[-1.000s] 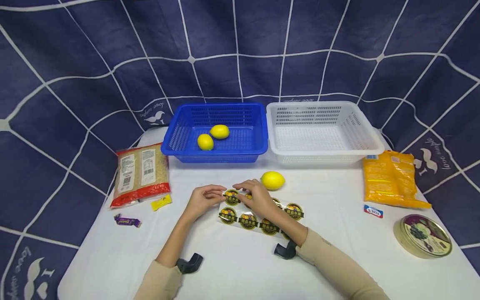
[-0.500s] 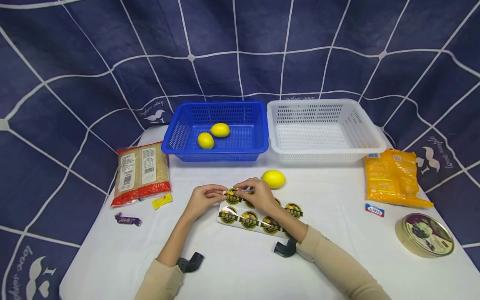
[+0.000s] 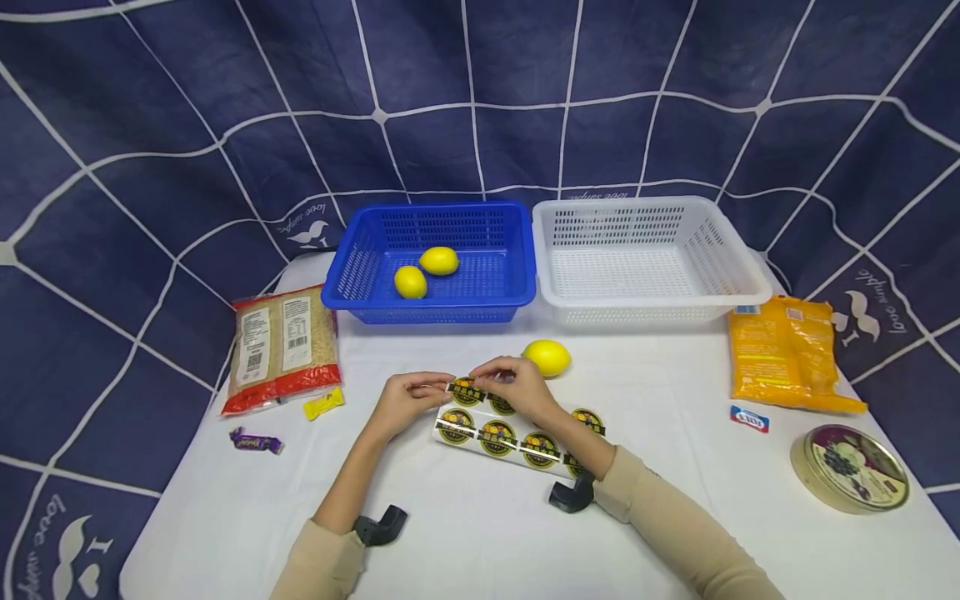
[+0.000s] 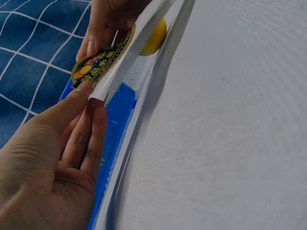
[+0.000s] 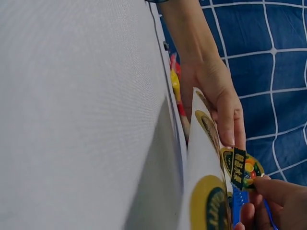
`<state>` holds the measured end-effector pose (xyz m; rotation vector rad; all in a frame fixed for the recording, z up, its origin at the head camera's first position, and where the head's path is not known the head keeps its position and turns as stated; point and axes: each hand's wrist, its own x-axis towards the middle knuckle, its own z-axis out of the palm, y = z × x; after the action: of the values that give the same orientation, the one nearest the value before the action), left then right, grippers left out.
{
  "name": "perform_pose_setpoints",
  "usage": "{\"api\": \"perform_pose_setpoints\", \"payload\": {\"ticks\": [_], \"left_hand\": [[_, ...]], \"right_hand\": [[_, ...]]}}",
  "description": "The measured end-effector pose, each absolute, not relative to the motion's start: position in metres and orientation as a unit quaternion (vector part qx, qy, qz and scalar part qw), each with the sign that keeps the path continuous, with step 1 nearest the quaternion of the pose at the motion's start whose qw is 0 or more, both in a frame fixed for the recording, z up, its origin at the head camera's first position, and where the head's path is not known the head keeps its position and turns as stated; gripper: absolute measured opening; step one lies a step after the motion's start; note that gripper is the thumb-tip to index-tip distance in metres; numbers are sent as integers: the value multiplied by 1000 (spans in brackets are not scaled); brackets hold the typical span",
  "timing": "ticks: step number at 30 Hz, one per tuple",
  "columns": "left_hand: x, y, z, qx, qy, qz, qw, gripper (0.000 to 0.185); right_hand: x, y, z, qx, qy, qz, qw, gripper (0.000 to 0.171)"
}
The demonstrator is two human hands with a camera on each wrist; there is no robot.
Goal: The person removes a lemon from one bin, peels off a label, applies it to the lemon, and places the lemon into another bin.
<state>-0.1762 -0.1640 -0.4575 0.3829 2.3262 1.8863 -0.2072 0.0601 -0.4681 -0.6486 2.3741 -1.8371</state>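
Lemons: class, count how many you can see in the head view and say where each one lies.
3. Two lemons lie in the blue basket; one lemon sits on the white table beside the right hand. None looks hidden.

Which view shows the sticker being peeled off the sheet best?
The right wrist view: the sticker faces the camera, lifted off the sheet. The left wrist view shows it edge-on; the head view shows it small, partly covered by fingers.
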Motion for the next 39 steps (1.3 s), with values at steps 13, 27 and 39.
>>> {"api": "perform_pose_setpoints", "payload": {"ticks": [13,27,39], "left_hand": [[-194,-169,-482,159,812,561,-18,29],[-222,-100,-443,213,843,483,-107,46],[-246,-45,-486,251,815,522,-9,73]], "right_hand": [[-199,88,-399,-226,743,-630,-36,13],[-207,163,-372,-146,773,-606,-118,17],[-221,189,-411,-101,799,-589,-71,18]]}}
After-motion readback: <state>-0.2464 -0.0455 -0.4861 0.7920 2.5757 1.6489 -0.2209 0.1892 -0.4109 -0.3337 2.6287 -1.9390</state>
